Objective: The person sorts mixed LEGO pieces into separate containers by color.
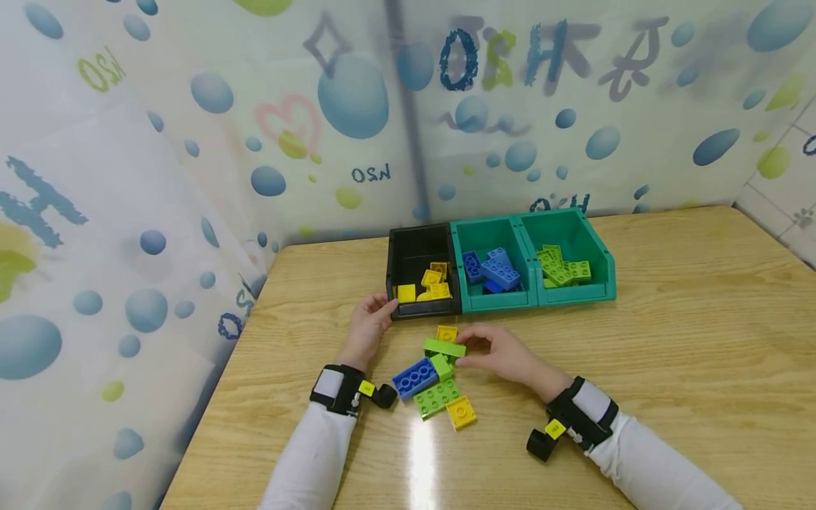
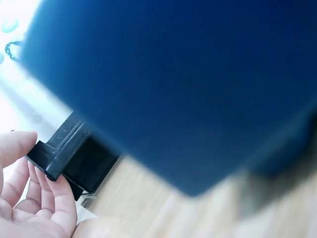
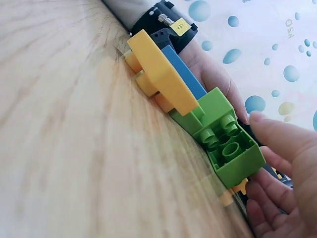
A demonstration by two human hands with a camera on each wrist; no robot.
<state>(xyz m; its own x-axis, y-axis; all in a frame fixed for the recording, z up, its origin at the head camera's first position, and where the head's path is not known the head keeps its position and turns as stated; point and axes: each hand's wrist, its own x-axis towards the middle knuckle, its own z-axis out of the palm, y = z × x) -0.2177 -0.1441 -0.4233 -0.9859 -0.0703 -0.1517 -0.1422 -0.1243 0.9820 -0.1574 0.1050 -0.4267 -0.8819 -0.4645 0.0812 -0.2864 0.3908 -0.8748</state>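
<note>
My left hand point(image 1: 368, 324) grips the front left corner of a black bin point(image 1: 423, 234), thumb on top and fingers under the rim point(image 2: 54, 153). Yellow bricks point(image 1: 436, 290) lie inside that bin. My right hand point(image 1: 503, 352) reaches to the right end of a green brick point(image 1: 444, 347) on a small pile, its thumb and fingers spread around that end. In the right wrist view, the thumb stands apart from the green brick point(image 3: 240, 168) and the fingertips are at its lower end. Beside it lie a blue brick point(image 1: 416, 378), a studded green brick point(image 1: 436, 398) and a yellow brick point(image 1: 461, 412).
Two teal bins adjoin the black one: the middle bin point(image 1: 500, 302) holds blue bricks point(image 1: 499, 269), the right bin point(image 1: 576, 292) green bricks point(image 1: 561, 268). Another yellow brick point(image 1: 447, 333) lies behind the pile. A patterned curtain point(image 1: 357, 191) hangs behind the wooden table point(image 1: 688, 340).
</note>
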